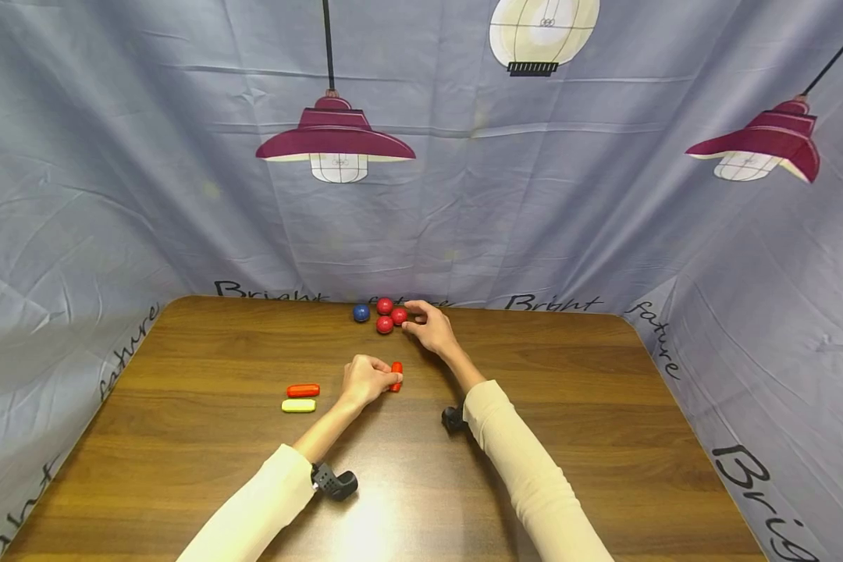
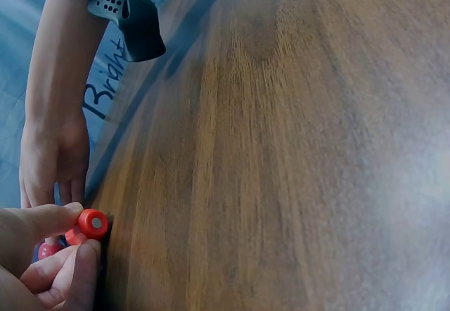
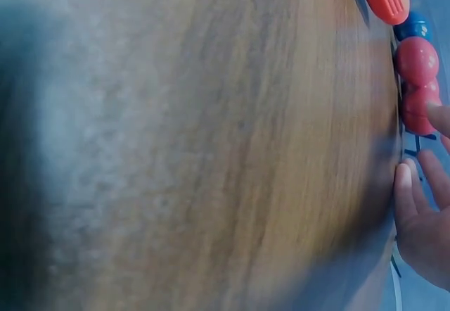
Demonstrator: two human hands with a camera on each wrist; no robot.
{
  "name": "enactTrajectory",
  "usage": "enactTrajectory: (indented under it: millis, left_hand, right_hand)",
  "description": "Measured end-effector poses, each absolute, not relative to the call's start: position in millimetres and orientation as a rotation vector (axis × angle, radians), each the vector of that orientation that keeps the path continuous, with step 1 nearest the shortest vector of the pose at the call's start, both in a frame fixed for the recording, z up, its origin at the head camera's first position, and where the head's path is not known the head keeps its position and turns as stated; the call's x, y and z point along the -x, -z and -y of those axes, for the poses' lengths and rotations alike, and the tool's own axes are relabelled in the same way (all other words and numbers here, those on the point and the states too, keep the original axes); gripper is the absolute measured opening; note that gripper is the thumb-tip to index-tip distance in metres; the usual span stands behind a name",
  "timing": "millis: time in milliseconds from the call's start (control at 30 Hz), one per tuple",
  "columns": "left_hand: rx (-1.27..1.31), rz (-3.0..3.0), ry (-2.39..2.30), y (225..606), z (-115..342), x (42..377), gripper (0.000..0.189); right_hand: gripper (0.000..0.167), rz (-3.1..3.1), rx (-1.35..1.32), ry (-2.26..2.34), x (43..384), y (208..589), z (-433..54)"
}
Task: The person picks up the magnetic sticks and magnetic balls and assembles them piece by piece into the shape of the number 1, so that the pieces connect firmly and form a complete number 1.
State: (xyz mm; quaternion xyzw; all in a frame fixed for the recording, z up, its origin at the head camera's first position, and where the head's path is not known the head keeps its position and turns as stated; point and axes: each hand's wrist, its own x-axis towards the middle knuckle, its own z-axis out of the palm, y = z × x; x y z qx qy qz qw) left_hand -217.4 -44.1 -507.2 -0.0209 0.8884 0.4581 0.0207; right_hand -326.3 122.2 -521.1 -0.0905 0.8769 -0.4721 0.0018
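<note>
My left hand (image 1: 367,380) pinches a short orange-red rod (image 1: 396,367) between thumb and fingers above the middle of the table. A pale metal disc shows in the end of this rod (image 2: 96,223) in the left wrist view. At the table's far edge, my right hand (image 1: 432,329) has its thumb and forefinger at the sides of the rightmost red ball (image 1: 399,316), its other fingers loosely extended. Two more red balls, a rear one (image 1: 384,306) and a front one (image 1: 384,325), sit close beside it. A blue ball (image 1: 361,313) lies just left of them.
To the left of my left hand, another orange-red rod (image 1: 303,390) lies parallel to a yellow rod (image 1: 298,406) on the brown wooden table (image 1: 204,468). Behind the table's far edge hangs a printed grey-blue curtain (image 1: 464,218). Each wrist carries a black camera.
</note>
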Motion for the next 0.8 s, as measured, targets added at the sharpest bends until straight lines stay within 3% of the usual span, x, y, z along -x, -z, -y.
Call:
enactTrajectory:
  millis: [800]
  left_hand:
    - [0.076, -2.725, -1.435, 507.8, 42.9, 220.5, 0.019]
  right_hand:
    - [0.037, -2.767, 0.277, 1.358, 333.0, 519.2, -115.5]
